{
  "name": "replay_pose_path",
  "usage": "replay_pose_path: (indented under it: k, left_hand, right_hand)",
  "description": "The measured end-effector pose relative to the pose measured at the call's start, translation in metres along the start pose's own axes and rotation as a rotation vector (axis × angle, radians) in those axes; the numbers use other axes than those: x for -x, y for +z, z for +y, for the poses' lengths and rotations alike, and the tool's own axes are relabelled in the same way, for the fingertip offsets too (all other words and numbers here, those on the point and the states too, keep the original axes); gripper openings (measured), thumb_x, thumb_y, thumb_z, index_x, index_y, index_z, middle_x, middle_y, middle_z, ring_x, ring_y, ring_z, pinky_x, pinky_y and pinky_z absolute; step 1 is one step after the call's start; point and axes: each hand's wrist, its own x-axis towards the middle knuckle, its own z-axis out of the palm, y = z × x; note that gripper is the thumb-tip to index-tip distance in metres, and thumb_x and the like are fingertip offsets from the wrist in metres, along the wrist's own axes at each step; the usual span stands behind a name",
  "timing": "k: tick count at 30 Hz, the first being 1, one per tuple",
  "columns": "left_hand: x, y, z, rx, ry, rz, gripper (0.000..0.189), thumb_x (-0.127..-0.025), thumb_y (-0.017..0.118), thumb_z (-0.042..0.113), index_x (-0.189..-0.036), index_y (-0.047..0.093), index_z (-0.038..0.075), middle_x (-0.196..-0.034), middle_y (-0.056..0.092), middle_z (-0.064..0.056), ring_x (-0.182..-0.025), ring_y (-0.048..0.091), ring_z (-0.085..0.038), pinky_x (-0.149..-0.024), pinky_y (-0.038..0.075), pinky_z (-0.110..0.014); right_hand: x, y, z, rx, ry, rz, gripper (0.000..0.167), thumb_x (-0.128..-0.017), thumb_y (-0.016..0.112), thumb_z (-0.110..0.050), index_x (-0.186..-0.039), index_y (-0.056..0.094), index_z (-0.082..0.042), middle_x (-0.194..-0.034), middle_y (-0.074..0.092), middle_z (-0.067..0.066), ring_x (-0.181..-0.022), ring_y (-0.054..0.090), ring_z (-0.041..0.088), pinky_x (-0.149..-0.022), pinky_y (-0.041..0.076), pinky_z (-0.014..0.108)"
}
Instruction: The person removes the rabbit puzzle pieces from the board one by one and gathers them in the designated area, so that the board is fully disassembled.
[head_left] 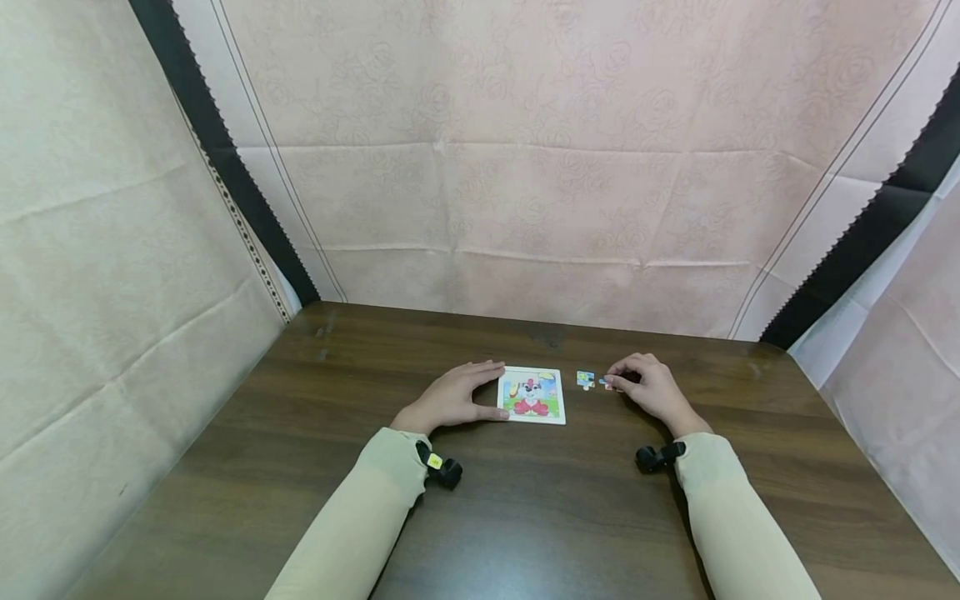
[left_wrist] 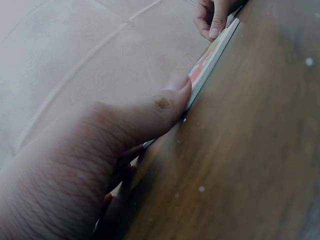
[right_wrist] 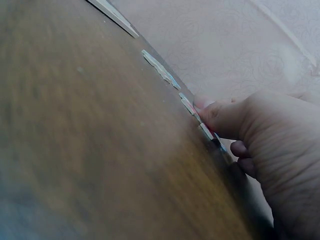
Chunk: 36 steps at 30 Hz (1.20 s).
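- Closest are two pale green sleeves, the left sleeve (head_left: pixel 352 525) and the right sleeve (head_left: pixel 742 517), reaching in from the bottom.
- Each wrist wears a small black gadget: the left gadget (head_left: pixel 450 474) sits near a yellow tag (head_left: pixel 435 461), and the right gadget (head_left: pixel 647 460) sits on its strap.
- All of this is over a brown table (head_left: pixel 517 517) that looks like wood and is a bit shiny at the front.
- The left hand (head_left: pixel 453 398) has its grip spread wide. The thumb touches the board's left edge near the bottom, and the other fingers reach its top left corner.
- The puzzle board (head_left: pixel 536 419) lies flat on the table, just right of the left hand. It has a white frame, and its picture shows an animal in pink (head_left: pixel 530 398) with green below it.
- The right hand (head_left: pixel 654 393) has a closed grip, with thumb and finger pinching a small bright puzzle piece (right_wrist: pixel 188 103) down at the table. The fingers hide some of it.
- A loose piece (head_left: pixel 585 378), blue and green, lies on the table between the board and the right hand, touching neither.
- Behind the table hangs a pale pink cloth (head_left: pixel 540 192) with faint roses and fold lines.
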Motion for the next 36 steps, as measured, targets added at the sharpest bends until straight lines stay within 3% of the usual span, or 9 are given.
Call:
replay_pose_path:
  k: [14, 20, 24, 28, 36]
  left_hand:
    - [0.001, 0.001, 0.000, 0.014, 0.003, -0.001, 0.097, -0.080, 0.060, 0.081, -0.157, 0.038, 0.026, -0.162, 0.032, 0.009, -0.151, 0.024, -0.015, -0.122, 0.019, -0.037]
    - [0.001, 0.000, 0.001, 0.012, 0.001, 0.001, 0.097, -0.080, 0.061, 0.079, -0.157, 0.038, 0.026, -0.162, 0.032, 0.009, -0.151, 0.024, -0.017, -0.122, 0.020, -0.039]
    - [0.001, 0.000, 0.001, 0.015, 0.011, 0.002, 0.097, -0.080, 0.061, 0.079, -0.157, 0.039, 0.024, -0.162, 0.032, 0.008, -0.150, 0.025, -0.016, -0.122, 0.020, -0.039]
    - [0.000, 0.001, 0.000, 0.019, 0.008, 0.005, 0.097, -0.080, 0.061, 0.080, -0.157, 0.039, 0.025, -0.162, 0.032, 0.008, -0.151, 0.025, -0.017, -0.122, 0.020, -0.040]
    - [0.002, -0.003, 0.003, 0.029, 0.001, -0.002, 0.095, -0.080, 0.063, 0.078, -0.156, 0.039, 0.025, -0.162, 0.032, 0.009, -0.150, 0.025, -0.017, -0.122, 0.020, -0.040]
  right_hand:
    - [0.002, -0.002, -0.002, -0.006, 0.011, -0.011, 0.011, -0.096, 0.071, -0.030, -0.096, 0.076, -0.020, -0.096, 0.067, -0.004, -0.099, 0.054, 0.022, -0.084, 0.045, 0.046]
    - [0.001, 0.003, -0.004, -0.009, -0.041, 0.059, 0.011, -0.098, 0.068, -0.026, -0.098, 0.075, -0.018, -0.098, 0.067, -0.002, -0.096, 0.055, 0.021, -0.081, 0.046, 0.045]
    - [-0.004, 0.014, -0.019, -0.019, -0.130, 0.096, 0.007, -0.097, 0.070, -0.021, -0.098, 0.076, -0.017, -0.097, 0.067, -0.004, -0.092, 0.055, 0.017, -0.075, 0.047, 0.041]
    - [-0.011, 0.029, -0.042, -0.064, -0.210, 0.066, 0.006, -0.096, 0.071, -0.020, -0.099, 0.076, -0.018, -0.099, 0.067, -0.006, -0.092, 0.055, 0.015, -0.075, 0.047, 0.038]
    - [-0.022, 0.052, -0.069, -0.116, -0.219, -0.002, 0.007, -0.096, 0.071, -0.020, -0.100, 0.076, -0.017, -0.101, 0.065, -0.007, -0.086, 0.050, 0.014, -0.070, 0.045, 0.034]
